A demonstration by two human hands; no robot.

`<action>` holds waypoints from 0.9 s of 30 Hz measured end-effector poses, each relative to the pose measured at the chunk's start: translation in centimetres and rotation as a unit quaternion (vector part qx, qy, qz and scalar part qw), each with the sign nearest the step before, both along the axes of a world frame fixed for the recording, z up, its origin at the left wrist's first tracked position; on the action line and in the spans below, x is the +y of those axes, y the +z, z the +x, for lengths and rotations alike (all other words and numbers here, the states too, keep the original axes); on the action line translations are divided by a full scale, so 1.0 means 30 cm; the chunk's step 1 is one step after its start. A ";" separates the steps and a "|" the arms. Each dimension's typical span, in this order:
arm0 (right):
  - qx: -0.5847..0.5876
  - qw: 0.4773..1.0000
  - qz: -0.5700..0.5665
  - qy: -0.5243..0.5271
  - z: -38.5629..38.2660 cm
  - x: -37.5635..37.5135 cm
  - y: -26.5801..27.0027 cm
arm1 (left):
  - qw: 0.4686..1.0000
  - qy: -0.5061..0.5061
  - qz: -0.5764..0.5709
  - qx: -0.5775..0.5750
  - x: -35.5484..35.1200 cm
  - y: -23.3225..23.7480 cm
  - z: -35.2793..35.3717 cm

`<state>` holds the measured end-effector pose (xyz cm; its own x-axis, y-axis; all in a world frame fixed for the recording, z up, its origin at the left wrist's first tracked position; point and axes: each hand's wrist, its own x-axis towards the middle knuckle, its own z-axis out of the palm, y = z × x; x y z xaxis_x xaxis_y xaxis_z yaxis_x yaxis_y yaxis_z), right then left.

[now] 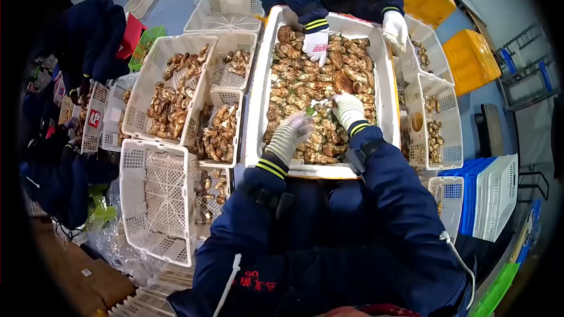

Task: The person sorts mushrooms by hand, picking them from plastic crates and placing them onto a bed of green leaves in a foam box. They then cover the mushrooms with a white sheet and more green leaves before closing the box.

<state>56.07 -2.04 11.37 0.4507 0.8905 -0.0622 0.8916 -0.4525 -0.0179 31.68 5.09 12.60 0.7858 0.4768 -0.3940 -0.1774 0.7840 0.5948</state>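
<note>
Knit-gloved left hand point(289, 135) and right hand point(347, 109) close together, fingers curled, possibly pinching mushrooms point(299, 82) in white crate point(257, 100)

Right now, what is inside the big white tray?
Brown mushrooms fill the tray. The left hand and right hand, gloved, are on the near pile; a co-worker's glove lies on the far end. The tray floor and lower mushrooms are covered.
</note>
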 end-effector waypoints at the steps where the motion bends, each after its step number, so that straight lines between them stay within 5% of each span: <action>1: 0.057 0.995 0.084 -0.024 0.012 -0.043 -0.014 | 1.000 -0.009 -0.008 -0.009 0.004 -0.019 -0.004; 3: 0.379 0.903 0.125 -0.160 0.037 -0.052 0.003 | 0.999 -0.018 -0.020 -0.034 0.011 -0.037 0.000; 5: 0.560 0.791 0.171 -0.178 0.021 -0.100 0.052 | 0.999 -0.023 -0.025 -0.034 0.011 -0.038 0.001; 11: 0.722 0.674 0.099 -0.117 -0.134 -0.113 0.303 | 0.990 -0.079 -0.115 -0.006 0.001 0.078 0.001; 12: 0.654 0.740 0.124 -0.100 -0.124 -0.086 0.255 | 0.987 -0.088 -0.135 -0.009 -0.008 0.146 -0.007; 15: 0.293 0.946 0.125 -0.058 -0.024 -0.035 0.037 | 0.993 -0.094 -0.061 -0.038 -0.004 0.030 -0.001; 23: 0.027 0.997 -0.061 -0.046 -0.087 0.058 -0.080 | 0.990 -0.032 -0.103 -0.091 0.012 -0.015 -0.002; 25: 0.053 0.996 -0.050 -0.056 -0.075 0.050 -0.035 | 0.987 -0.016 -0.130 -0.092 0.018 -0.010 -0.002; 26: 0.135 0.986 0.080 -0.063 -0.081 0.012 -0.023 | 0.985 -0.006 -0.144 -0.093 0.022 -0.006 -0.006; 27: 0.246 0.957 0.093 -0.121 -0.063 0.025 -0.025 | 0.987 0.005 -0.135 -0.083 0.024 0.010 -0.007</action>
